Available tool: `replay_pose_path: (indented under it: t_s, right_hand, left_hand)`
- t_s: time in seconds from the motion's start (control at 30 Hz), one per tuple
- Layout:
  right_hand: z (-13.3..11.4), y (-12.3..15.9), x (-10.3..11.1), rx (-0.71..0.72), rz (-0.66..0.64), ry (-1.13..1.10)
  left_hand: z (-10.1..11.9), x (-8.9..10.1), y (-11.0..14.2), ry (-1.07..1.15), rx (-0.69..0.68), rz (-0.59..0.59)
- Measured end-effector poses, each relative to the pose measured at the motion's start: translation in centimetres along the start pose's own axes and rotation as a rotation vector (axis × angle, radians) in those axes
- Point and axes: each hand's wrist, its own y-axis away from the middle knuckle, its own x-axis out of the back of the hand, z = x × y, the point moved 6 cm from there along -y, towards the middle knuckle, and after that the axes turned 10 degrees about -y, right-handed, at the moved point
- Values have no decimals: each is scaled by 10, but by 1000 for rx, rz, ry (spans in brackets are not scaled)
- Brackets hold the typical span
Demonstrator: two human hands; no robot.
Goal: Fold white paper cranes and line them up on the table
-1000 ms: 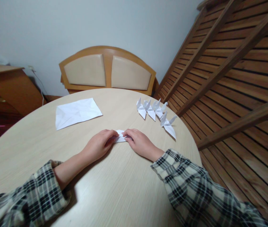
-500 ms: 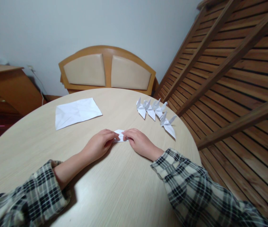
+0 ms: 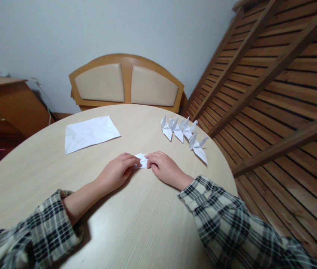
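Observation:
A small folded piece of white paper (image 3: 141, 160) lies flat on the round, light wooden table (image 3: 136, 231), mostly covered by my fingers. My left hand (image 3: 116, 173) presses its curled fingertips onto the paper's left end. From the other side, my right hand (image 3: 165, 169) pins the right end with its fingers closed together. Only the paper's middle and far edge show between the two hands. Both wrists come out of plaid sleeves.
A flat white sheet of paper (image 3: 90, 132) lies at the far left of the table. Several white paper cranes (image 3: 185, 134) stand at the far right near the rim. A padded wooden chair back (image 3: 127, 84) stands behind the table. Slatted wooden panels (image 3: 276, 93) lean at the right.
My right hand's fingertips have slid slightly left along the folded paper, towards my left hand. The left hand and everything else on the table stay where they were.

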Motion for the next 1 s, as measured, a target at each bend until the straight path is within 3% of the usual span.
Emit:
replay_pose_path:
  t_s: [0.2, 0.6, 0.83, 1.0]
  right_hand:
    - [1, 1, 1, -13, 12, 30]
    - [0, 1, 7, -52, 42, 76]
    - [-1, -1, 8, -50, 39, 64]
    - [0, -1, 6, -37, 40, 69]
  left_hand:
    - [9, 3, 0, -119, -70, -47]
    - [21, 17, 0, -355, -113, 14]
    - [33, 10, 3, -393, -190, -119]
    - [38, 10, 3, -451, -165, -161]
